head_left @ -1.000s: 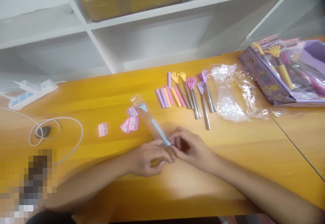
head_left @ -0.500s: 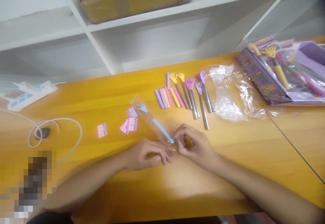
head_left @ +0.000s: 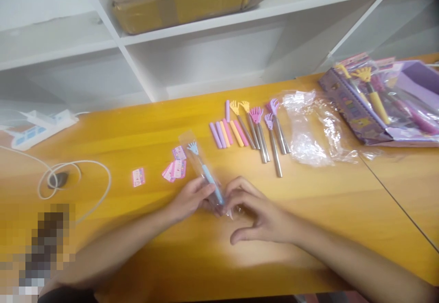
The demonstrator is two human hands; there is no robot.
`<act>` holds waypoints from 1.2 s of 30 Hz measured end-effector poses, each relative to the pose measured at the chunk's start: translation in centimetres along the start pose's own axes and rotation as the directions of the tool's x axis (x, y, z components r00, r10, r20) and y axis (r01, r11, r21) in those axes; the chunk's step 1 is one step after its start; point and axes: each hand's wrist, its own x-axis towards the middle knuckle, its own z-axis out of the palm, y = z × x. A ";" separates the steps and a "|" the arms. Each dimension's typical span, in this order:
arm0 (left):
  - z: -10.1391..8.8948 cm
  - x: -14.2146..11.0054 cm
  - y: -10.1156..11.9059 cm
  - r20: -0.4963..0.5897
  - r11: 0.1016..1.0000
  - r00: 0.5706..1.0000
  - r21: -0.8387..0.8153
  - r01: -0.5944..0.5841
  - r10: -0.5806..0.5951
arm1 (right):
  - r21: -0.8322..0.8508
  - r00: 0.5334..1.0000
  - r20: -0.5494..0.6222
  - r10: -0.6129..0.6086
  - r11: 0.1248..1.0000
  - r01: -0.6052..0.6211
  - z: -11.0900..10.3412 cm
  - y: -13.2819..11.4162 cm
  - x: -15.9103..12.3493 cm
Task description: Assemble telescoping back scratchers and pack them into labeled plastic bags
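Observation:
A blue back scratcher (head_left: 208, 175) lies inside a clear plastic sleeve, its hand-shaped head pointing away from me. My left hand (head_left: 194, 198) is closed round the lower part of its handle, thumb on top. Beside the sleeve's near end is my right hand (head_left: 252, 209), its thumb spread away from the fingers; the fingertips are at the plastic, and I cannot tell whether they touch it. To the left lie several small pink and purple cards (head_left: 178, 169). Beyond my hands are loose coloured handle tubes (head_left: 222, 133) and metal back scratchers (head_left: 262, 133) with yellow, pink and purple heads.
Crumpled clear plastic bags (head_left: 307, 129) lie right of the scratchers. A purple display box (head_left: 356, 106) with packaged scratchers stands far right. At left are a white power strip (head_left: 44, 129) and a coiled cable (head_left: 109, 179). White shelving (head_left: 206, 37) holding a cardboard box (head_left: 185, 1) rises behind.
My left hand has taken hold of the wrapped blue back scratcher, which has turned slightly more upright. My right hand has opened from its pinch at the sleeve's end.

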 end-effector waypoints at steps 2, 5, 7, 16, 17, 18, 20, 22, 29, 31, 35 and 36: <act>0.0 0.0 0.1 -0.017 1.000 1.000 -0.022 -0.005 0.005 | -0.103 0.999 0.024 -0.045 0.994 0.047 -0.1 0.1 -0.2; -0.1 0.0 0.4 -0.020 0.999 1.000 -0.050 -0.019 0.018 | -0.281 0.992 0.049 -0.120 0.951 0.129 -0.1 0.6 -0.6; -0.1 0.1 0.4 -0.031 0.998 0.999 -0.051 -0.033 0.031 | -0.418 0.984 0.073 -0.161 0.891 0.176 -0.1 0.9 -0.7; -0.1 0.4 0.4 0.036 0.996 0.998 0.076 -0.057 0.054 | -0.585 0.962 0.075 -0.264 0.769 0.257 -0.6 0.4 -0.2; 0.0 0.4 0.4 0.039 0.995 0.998 0.084 -0.057 0.054 | -0.578 0.958 0.083 -0.275 0.769 0.271 -0.6 0.3 -0.2; 0.0 0.4 0.5 0.041 0.994 0.998 0.096 -0.054 0.050 | -0.566 0.952 0.091 -0.294 0.771 0.292 -0.6 0.2 -0.1; 0.1 0.3 0.6 0.043 0.990 0.998 0.132 -0.050 0.044 | -0.542 0.935 0.100 -0.341 0.769 0.338 -0.7 0.0 0.0; 0.1 0.2 0.6 0.057 0.980 0.997 0.190 -0.062 0.052 | -0.525 0.923 0.091 -0.374 0.770 0.364 -0.7 0.0 0.2; 0.1 -0.2 0.4 0.103 0.921 0.990 0.369 -0.127 0.095 | -0.455 0.959 -0.092 -0.268 0.868 0.199 -0.1 0.3 0.7; 0.1 -0.3 0.4 0.154 0.913 0.984 0.381 -0.143 0.090 | -0.417 0.965 -0.128 -0.228 0.895 0.156 0.1 0.2 0.9; 0.0 -0.6 0.6 0.119 0.861 0.986 0.481 -0.162 0.119 | -0.353 0.965 -0.205 -0.166 0.932 0.085 0.4 0.1 1.2; -0.1 -0.6 0.5 0.109 0.854 0.987 0.494 -0.160 0.122 | -0.342 0.964 -0.220 -0.149 0.937 0.067 0.5 0.1 1.2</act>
